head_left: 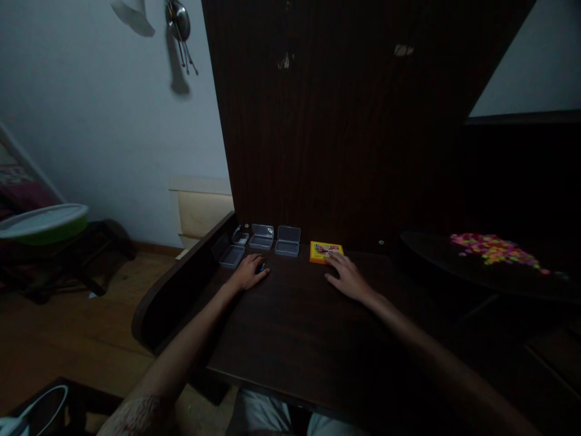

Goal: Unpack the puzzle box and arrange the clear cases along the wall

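My left hand [246, 274] rests on the dark tabletop, its thumb held apart from its fingers. Small dark and blue bits [262, 266] lie in the gap between them, too small to name. Just behind this hand stand several clear plastic boxes with lifted lids, among them a front-left box [232, 257], a middle box [261, 242] and a right-hand box [287, 247]. Fingers of my right hand [348, 277] lie spread over the near right corner of a flat yellow box [318, 249] with a printed top; the hand covers part of it.
A tall dark wooden panel [336, 133] rises behind the tabletop [290, 327], and a raised side board [181, 284] borders its left. On a dark surface at right lies a colourful pile of small pieces [497, 249]. A lidded green basin [49, 230] stands far left.
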`<state>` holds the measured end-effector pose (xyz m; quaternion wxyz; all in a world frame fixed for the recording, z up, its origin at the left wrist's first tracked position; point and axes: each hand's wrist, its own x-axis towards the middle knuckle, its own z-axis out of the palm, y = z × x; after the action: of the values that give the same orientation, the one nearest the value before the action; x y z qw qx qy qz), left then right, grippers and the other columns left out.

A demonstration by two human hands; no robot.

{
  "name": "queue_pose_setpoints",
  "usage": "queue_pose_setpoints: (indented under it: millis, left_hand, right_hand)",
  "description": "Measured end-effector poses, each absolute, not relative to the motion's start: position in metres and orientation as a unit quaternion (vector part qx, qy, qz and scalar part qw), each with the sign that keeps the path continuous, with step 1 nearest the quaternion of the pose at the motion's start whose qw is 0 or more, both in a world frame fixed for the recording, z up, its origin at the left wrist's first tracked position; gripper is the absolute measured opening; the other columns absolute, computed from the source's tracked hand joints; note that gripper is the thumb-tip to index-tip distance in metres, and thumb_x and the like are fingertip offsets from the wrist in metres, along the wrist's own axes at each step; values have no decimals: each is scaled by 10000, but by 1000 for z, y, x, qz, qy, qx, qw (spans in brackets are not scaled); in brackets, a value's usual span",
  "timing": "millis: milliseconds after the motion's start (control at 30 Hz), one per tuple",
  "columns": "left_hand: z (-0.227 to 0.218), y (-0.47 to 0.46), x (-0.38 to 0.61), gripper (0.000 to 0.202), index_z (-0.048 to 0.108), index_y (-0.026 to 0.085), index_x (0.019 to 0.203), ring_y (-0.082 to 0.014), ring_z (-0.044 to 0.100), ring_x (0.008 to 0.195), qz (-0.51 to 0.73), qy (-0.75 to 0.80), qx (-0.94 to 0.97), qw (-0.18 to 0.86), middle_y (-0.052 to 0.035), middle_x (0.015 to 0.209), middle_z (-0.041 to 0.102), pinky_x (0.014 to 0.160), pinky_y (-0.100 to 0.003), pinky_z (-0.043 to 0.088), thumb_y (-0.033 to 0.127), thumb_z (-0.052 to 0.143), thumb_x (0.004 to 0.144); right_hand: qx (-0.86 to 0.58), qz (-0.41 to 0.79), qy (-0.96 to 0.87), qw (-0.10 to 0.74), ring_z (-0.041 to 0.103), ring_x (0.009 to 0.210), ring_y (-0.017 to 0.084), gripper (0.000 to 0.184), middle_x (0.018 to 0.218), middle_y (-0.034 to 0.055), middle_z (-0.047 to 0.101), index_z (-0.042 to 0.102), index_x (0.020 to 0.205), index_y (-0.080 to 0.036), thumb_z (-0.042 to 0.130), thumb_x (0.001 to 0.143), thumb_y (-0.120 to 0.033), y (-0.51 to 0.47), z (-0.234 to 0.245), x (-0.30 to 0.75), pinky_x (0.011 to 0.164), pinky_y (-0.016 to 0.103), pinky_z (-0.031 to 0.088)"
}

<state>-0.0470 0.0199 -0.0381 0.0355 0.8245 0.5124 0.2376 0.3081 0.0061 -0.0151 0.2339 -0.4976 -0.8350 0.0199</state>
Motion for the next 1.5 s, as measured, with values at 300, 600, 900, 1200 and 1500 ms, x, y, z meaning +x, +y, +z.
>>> queue_pose_setpoints:
  millis: [300,600,900,1200,1500]
  left_hand:
    - [-29,16,-42,353,598,185,1228,-246,544,1174,244,499,829,71,-111,1244,611,1054,-412,429,313,495,916]
    - [-35,19,-42,260,667,178,1076,-234,572,1145,252,489,832,71,-99,1178,658,1032,-382,449,304,502,921]
    - [-22,8,-32,370,569,187,1230,-273,492,1210,284,484,827,-28,-116,1274,572,1057,-446,406,308,542,882]
    - [-24,-16,55,461,503,200,1317,-311,425,1302,257,320,912,-21,-144,1374,497,1086,-493,360,261,537,861]
    - [-36,-5,89,599,425,188,1390,-303,470,1308,291,376,873,105,-160,1450,449,1084,-471,409,325,612,838]
  right_hand:
    - [-557,63,-813,155,363,1391,320,603,1485,143,432,467,1420,-170,578,853,-346,47,-15,325,1148,500,294]
    - [-524,-16,-834,173,408,1368,289,491,1457,138,472,526,1375,-127,446,917,-287,29,-41,327,1144,478,333]
    - [-531,-19,-821,209,467,1326,274,487,1407,159,523,559,1329,-103,456,887,-278,-1,-37,322,1128,470,358]
    - [-520,-40,-812,262,562,1193,292,413,1268,125,645,644,1230,-176,451,876,-266,-49,-44,313,1014,500,427]
    - [-486,38,-838,243,461,1256,309,650,1387,148,525,500,1372,-172,641,793,-432,-41,-25,330,1039,485,392]
